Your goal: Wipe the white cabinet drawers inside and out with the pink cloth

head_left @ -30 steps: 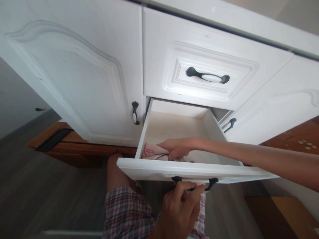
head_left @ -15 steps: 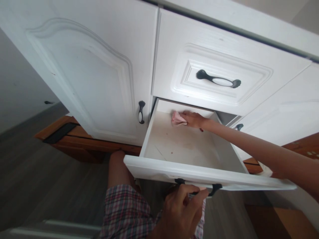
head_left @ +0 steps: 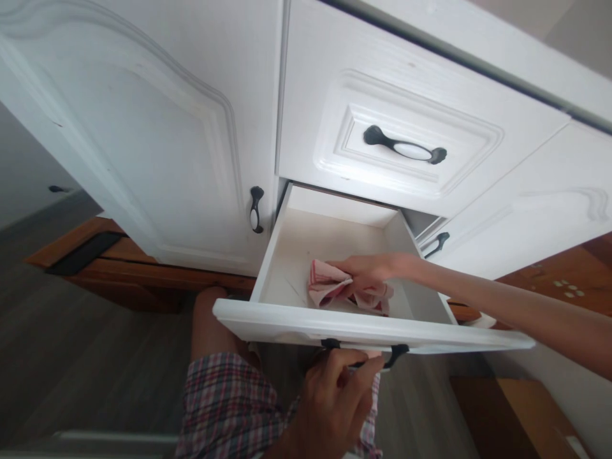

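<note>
A white drawer [head_left: 373, 331] stands pulled out of the cabinet. My left hand [head_left: 329, 395] is closed around the drawer handle [head_left: 398, 354], black at its ends, on the drawer's front. Inside, my right hand [head_left: 366, 274] presses a crumpled pink cloth [head_left: 327, 284] with red stripes against the drawer floor, close to the front panel. The palm and part of the cloth are hidden under the fingers. A few faint marks show on the pale drawer floor [head_left: 329, 239].
Above sits a closed drawer front [head_left: 421, 105] with a black and white handle. Cabinet doors flank it, the left door [head_left: 143, 127] being closest. A wooden board [head_left: 143, 271] runs under the cabinet, and a brown box [head_left: 521, 414] lies on the floor at right.
My right hand has drawn the cloth from the back of the drawer towards its front, and more of the cloth shows. My left hand stays on the handle. The view has shifted slightly.
</note>
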`<state>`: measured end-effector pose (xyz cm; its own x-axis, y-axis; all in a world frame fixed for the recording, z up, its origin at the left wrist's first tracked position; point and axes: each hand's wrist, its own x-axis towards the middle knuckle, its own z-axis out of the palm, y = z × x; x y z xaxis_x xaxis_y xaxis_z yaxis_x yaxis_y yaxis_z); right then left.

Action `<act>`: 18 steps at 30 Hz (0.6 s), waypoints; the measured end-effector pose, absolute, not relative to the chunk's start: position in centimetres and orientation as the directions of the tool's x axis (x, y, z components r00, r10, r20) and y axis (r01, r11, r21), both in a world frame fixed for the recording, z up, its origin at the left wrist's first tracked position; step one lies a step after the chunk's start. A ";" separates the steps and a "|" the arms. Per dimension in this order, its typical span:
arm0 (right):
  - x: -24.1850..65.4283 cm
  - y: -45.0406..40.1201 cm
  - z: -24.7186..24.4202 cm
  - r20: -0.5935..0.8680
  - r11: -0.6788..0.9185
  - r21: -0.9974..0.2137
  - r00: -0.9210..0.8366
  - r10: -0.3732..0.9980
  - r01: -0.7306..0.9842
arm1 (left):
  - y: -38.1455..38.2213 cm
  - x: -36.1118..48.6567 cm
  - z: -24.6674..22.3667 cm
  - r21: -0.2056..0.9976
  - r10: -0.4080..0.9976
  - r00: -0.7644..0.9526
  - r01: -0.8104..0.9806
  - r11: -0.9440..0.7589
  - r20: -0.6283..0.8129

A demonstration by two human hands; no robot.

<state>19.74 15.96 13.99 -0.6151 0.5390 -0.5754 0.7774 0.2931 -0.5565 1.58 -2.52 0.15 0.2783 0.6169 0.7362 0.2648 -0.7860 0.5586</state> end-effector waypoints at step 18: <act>28.2 23.2 15.4 -0.273 0.526 0.466 -0.450 0.850 0.712 | -2.7 0.9 0.4 0.533 0.627 0.338 0.335 -0.777 0.702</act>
